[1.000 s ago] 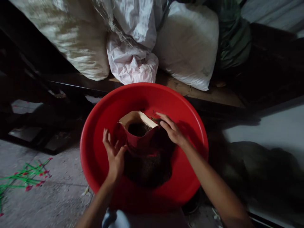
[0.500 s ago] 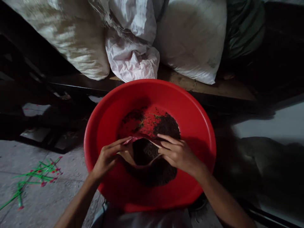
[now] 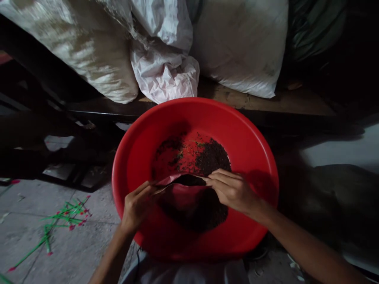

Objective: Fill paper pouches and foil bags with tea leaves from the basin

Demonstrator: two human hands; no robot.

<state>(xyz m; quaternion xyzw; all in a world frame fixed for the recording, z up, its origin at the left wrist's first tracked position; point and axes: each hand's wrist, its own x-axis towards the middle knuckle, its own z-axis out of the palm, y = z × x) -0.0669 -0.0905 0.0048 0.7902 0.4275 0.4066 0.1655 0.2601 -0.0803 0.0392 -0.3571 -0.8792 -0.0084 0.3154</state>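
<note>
Over a red basin, a pinkish bag is stretched between my two hands, its mouth narrowed to a dark slit. My left hand pinches the bag's left edge, and my right hand grips the opposite edge, fingers closed. Dark, soil-like loose material lies on the basin floor, with some green bits among it. More of it shows below the bag. What the bag holds is mostly hidden now.
Beyond the basin, stuffed whitish sacks and a crumpled white sack rest on a wooden bench. On the concrete floor at left lie several thin green sticks with pink-red ends. Dark furniture legs stand at far left.
The bag's mouth, wide with dark material showing inside, has been drawn nearly flat. My fingers have closed tighter on both edges. The view has shifted slightly.
</note>
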